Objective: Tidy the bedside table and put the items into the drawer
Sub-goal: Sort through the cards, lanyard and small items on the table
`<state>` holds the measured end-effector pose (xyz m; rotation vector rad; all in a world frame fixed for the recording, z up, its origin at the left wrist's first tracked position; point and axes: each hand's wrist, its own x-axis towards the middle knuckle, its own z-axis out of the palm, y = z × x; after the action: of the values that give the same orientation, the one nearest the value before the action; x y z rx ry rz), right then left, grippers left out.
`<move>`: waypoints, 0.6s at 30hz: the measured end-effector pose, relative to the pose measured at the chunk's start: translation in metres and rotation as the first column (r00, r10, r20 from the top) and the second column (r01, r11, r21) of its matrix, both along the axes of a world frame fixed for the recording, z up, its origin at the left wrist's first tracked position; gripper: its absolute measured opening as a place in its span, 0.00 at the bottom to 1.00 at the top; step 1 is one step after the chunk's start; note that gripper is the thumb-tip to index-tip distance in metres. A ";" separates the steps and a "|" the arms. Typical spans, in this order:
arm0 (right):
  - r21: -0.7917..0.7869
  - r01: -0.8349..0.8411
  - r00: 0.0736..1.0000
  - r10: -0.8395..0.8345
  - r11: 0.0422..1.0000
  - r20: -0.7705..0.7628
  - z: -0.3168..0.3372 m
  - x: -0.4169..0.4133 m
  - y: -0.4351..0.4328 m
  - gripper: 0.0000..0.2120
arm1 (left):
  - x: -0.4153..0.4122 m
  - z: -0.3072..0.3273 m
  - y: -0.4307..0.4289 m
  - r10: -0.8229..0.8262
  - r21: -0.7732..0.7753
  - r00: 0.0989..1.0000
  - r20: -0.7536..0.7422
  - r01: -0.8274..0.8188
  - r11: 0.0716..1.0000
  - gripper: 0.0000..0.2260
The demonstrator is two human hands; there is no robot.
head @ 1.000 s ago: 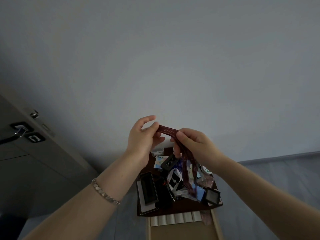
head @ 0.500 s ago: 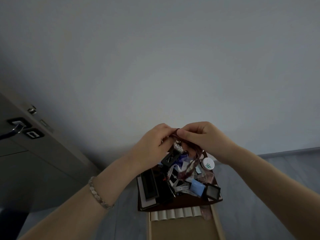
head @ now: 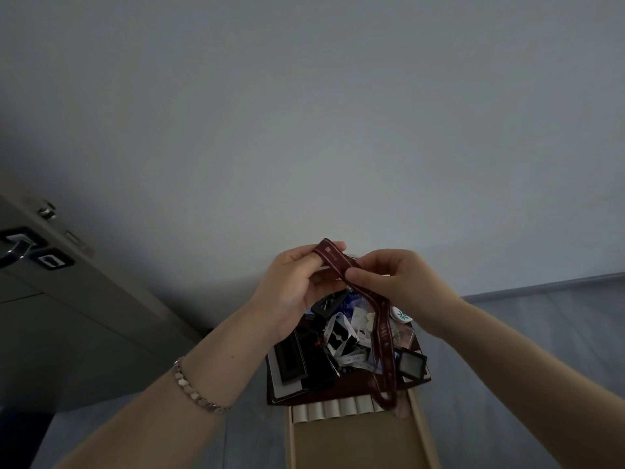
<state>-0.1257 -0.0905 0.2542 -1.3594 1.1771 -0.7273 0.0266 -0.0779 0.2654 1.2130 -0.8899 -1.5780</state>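
Light: dim, grey, even.
Wall (head: 304,130): paler at right, darkening toward left.
Shadows: soft, deepest at lower left beside door (head: 67,316).
Edges: wide-angle bending, vignetted.
Bedside table (head: 341,389): murky, small items indistinct.

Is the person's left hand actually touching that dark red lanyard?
Touching. The head view shows the dark red lanyard lying across the curled fingers of the left hand, while the right hand pinches it.

No word or number can be read. The dark red lanyard (head: 384,336) carries pale lettering along its length — too blurred to make out — and a small pale square mark near its top end. At 3 o'clock from it, a round white badge (head: 400,315) shows a green spoked sign.
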 end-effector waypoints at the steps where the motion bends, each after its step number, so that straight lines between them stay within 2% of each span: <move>1: -0.001 -0.009 1.000 0.009 1.000 -0.005 0.000 -0.001 0.000 0.03 | 0.001 0.000 0.000 -0.007 0.015 1.000 -0.016 0.007 1.000 0.11; 3: -0.009 -0.029 0.998 0.029 1.000 -0.052 -0.001 -0.003 -0.001 0.04 | 0.007 -0.001 -0.002 -0.031 0.005 0.998 0.060 0.030 1.000 0.13; 4: -0.012 -0.039 0.996 0.038 0.999 -0.087 0.000 -0.005 -0.002 0.05 | 0.014 -0.003 -0.003 -0.057 -0.060 0.973 0.222 0.072 0.996 0.18; 5: -0.013 -0.050 0.991 0.048 0.999 -0.121 0.000 -0.006 -0.004 0.05 | 0.020 -0.004 -0.003 -0.074 -0.160 0.885 0.460 0.165 0.973 0.22; 6: -0.016 -0.068 0.986 0.065 0.998 -0.156 0.000 -0.008 -0.005 0.05 | 0.025 -0.004 -0.003 -0.042 -0.270 0.724 0.689 0.309 0.912 0.25; 7: -0.020 -0.092 0.979 0.086 0.996 -0.186 0.001 -0.009 -0.006 0.05 | 0.028 -0.004 -0.003 0.049 -0.360 0.552 0.832 0.471 0.805 0.25; 8: -0.024 -0.116 0.972 0.109 0.993 -0.209 0.001 -0.009 -0.007 0.05 | 0.028 -0.006 -0.003 0.150 -0.413 0.433 0.889 0.617 0.670 0.23; 9: -0.028 -0.140 0.967 0.130 0.990 -0.221 0.003 -0.008 -0.007 0.05 | 0.026 -0.010 -0.004 0.196 -0.407 0.362 0.911 0.720 0.562 0.22; 10: -0.034 -0.162 0.962 0.151 0.986 -0.228 0.003 -0.006 -0.008 0.05 | 0.023 -0.013 -0.003 0.195 -0.378 0.325 0.926 0.767 0.518 0.21; 11: -0.040 -0.180 0.957 0.166 0.983 -0.239 0.004 -0.005 -0.009 0.04 | 0.019 -0.014 -0.002 0.172 -0.362 0.320 0.932 0.771 0.525 0.21; 15: -0.058 -0.194 0.951 0.173 0.979 -0.255 0.002 -0.004 -0.011 0.06 | 0.013 -0.015 0.002 0.157 -0.388 0.374 0.914 0.694 0.607 0.18; 18: -0.041 -0.207 0.954 0.193 0.977 -0.228 -0.003 -0.009 -0.011 0.07 | 0.010 -0.011 0.004 0.088 -0.308 0.358 0.929 0.622 0.720 0.18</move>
<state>-0.1346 -0.1016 0.2517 -1.6206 1.1760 -0.4796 0.0368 -0.0740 0.2543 1.3993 -2.2901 -0.5068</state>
